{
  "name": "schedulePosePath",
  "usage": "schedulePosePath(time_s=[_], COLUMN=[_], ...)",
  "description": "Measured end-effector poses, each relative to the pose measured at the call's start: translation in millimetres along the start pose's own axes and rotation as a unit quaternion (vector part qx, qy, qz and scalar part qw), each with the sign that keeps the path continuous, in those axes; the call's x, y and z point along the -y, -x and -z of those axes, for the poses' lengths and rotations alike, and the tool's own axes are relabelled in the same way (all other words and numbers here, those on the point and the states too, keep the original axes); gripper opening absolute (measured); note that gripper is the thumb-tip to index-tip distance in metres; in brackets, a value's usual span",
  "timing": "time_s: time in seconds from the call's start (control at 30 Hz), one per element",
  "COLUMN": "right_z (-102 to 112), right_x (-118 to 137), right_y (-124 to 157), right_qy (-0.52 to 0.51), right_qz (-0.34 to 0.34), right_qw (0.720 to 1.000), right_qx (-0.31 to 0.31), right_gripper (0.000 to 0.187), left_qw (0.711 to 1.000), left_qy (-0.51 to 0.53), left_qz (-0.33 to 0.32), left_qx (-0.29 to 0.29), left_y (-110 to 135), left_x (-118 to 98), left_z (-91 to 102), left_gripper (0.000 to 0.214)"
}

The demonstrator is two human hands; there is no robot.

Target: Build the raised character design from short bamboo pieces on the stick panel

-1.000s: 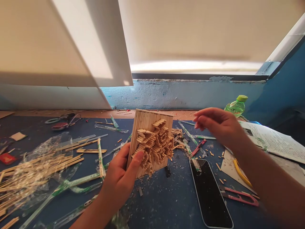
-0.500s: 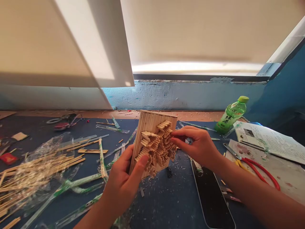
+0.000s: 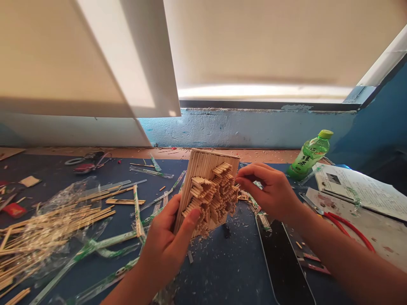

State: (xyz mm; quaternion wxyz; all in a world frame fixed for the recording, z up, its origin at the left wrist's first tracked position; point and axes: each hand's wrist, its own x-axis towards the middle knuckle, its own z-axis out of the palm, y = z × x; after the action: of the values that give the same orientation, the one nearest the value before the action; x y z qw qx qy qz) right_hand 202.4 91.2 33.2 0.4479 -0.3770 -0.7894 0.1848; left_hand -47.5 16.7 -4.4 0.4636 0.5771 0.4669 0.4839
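Note:
My left hand (image 3: pixel 173 231) grips the lower left edge of a panel made of thin wooden sticks (image 3: pixel 199 163), thumb in front. The panel is tilted up above the table. From its face stands a raised cluster of short cut stick pieces (image 3: pixel 211 192), grouped in hollow, petal-like rings. My right hand (image 3: pixel 267 186) is just right of the cluster, with thumb and forefinger pinched together. A tiny pale tip shows at the fingertips, too small to name. Below the right hand lie loose short sticks (image 3: pixel 244 197) and a black phone (image 3: pixel 282 262).
Long sticks (image 3: pixel 63 231) and clear plastic wrappers (image 3: pixel 104 243) litter the table's left side. Red-handled pliers (image 3: pixel 346 231) lie on a stained board (image 3: pixel 381 237) beside an open notebook (image 3: pixel 359 182). A green tea bottle (image 3: pixel 310 154) stands back right. Keys (image 3: pixel 89 163) lie back left.
My right hand has drawn slightly right, away from the stick cluster, its fingers still pinched. The left hand holds the panel as before; the whole view has shifted slightly.

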Motion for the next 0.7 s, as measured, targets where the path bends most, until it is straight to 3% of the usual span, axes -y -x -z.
schedulePosePath(time_s=[0.1, 0.17, 0.23, 0.27, 0.33, 0.47, 0.7], right_z=[20, 35, 46, 49, 47, 27, 5], right_x=[-3, -5, -3, -1, 8, 28, 50], right_y=[-7, -11, -15, -16, -19, -27, -40], right_qy=[-0.072, -0.095, -0.086, -0.075, -0.047, 0.024, 0.056], right_qz=[-0.060, -0.067, -0.067, -0.073, -0.095, -0.099, -0.097], right_qw=[0.993, 0.979, 0.973, 0.976, 0.989, 0.994, 0.989], right_qx=[-0.077, -0.166, -0.201, -0.189, -0.105, 0.036, 0.101], right_gripper=[0.010, 0.012, 0.014, 0.015, 0.018, 0.025, 0.028], left_qw=[1.000, 1.000, 1.000, 1.000, 1.000, 0.999, 0.998], left_qy=[-0.001, -0.003, -0.004, -0.008, -0.017, -0.026, -0.041], left_qz=[0.000, 0.000, -0.004, -0.009, -0.019, -0.033, -0.047], left_qx=[-0.005, -0.007, -0.003, 0.001, 0.007, 0.011, 0.009], left_y=[-1, -2, -2, -1, 0, 2, 4], left_x=[1, 1, 0, 0, -1, -2, -2], left_z=[0.0, -0.3, -0.7, -1.0, -1.6, -2.2, -2.3], left_gripper=[0.042, 0.042, 0.041, 0.041, 0.040, 0.036, 0.030])
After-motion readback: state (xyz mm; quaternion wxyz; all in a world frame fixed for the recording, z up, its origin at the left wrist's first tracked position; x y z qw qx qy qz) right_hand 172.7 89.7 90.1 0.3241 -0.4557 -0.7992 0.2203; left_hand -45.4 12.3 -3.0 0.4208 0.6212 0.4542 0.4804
